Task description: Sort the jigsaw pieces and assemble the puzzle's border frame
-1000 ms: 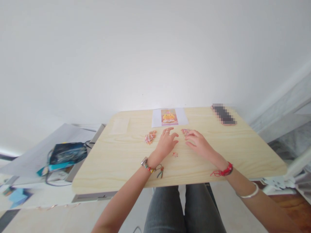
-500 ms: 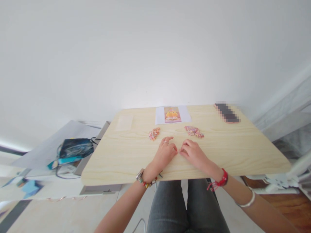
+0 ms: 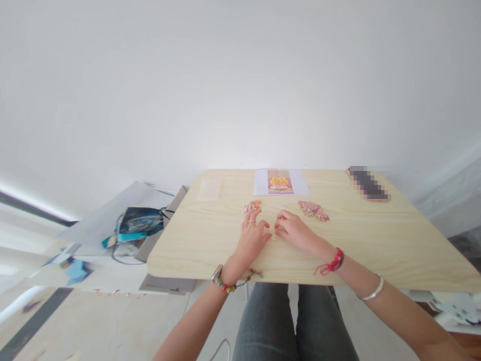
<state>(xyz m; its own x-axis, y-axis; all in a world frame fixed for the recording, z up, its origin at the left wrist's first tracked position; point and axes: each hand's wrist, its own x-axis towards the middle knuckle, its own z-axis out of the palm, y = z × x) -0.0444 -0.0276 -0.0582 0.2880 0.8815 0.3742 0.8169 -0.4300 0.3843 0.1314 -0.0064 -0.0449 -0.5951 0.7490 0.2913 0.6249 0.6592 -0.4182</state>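
My left hand rests over the table with its fingers spread, the longer ones reaching to the near side of a small pile of puzzle pieces. Facing it, my right hand has bent fingers, with thumb and index close together; whatever may be between them is too small to make out. A tiny pale puzzle piece lies on the wood between the two hands. Beyond my right hand is a second, larger pile of pinkish puzzle pieces. A printed picture of an orange figure lies behind both piles.
The light wooden table stands against a white wall. At its back right corner lies a phone, blurred out. A pale rectangular sheet lies at the back left. Left of the table is a dark bag with cables.
My left hand has opened its fingers and reached forward to the left pile. The small piece between the hands now shows. The whole view has shifted, so the table appears further right.
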